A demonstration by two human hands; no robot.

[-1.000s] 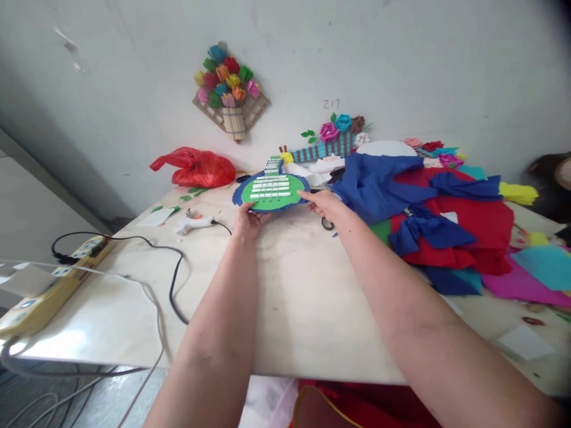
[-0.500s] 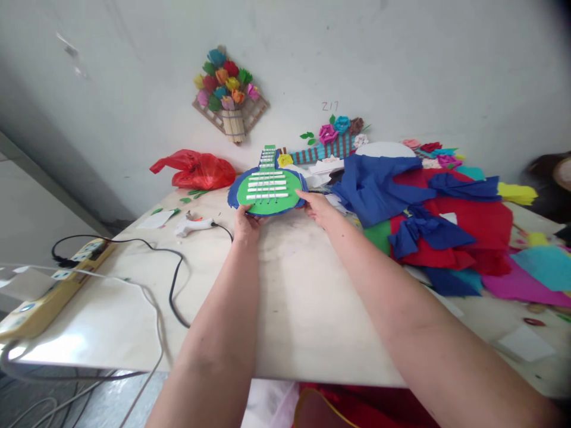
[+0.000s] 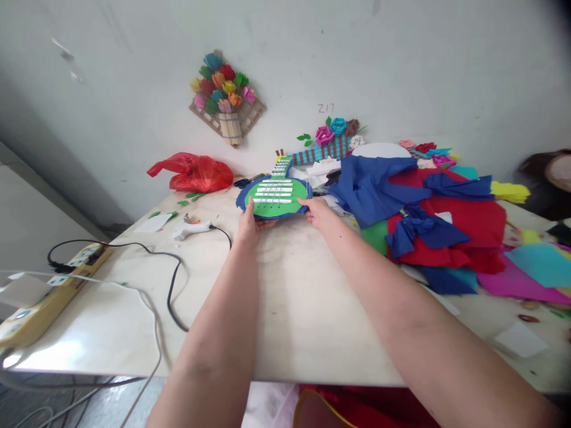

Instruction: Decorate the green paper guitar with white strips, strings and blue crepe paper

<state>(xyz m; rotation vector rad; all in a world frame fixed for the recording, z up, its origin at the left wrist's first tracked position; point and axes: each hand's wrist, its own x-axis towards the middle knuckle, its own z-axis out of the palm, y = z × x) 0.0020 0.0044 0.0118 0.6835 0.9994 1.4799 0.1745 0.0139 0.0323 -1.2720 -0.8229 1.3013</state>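
Between my two hands is a paper-craft guitar (image 3: 303, 191), with a round green face edged in blue, white strips and thin strings across it, and a short green neck that points away from me. My left hand (image 3: 250, 224) grips the lower left of its rim, thumb on the face. At the lower right edge, my right hand (image 3: 316, 212) holds it with the thumb on top. The fingers beneath the guitar are partly hidden. The guitar tilts slightly toward me near the back of the table.
Left of the guitar lie a white glue gun (image 3: 191, 229) with a black cord, a red plastic bag (image 3: 198, 172) and a yellow power strip (image 3: 53, 297). Crumpled blue and red paper (image 3: 383, 184) heaps up on the right. A paper flower bouquet (image 3: 229, 89) hangs on the wall.
The guitar has shifted slightly right and its neck has swung to the right and leaned lower. Both hands have stayed on its rim.
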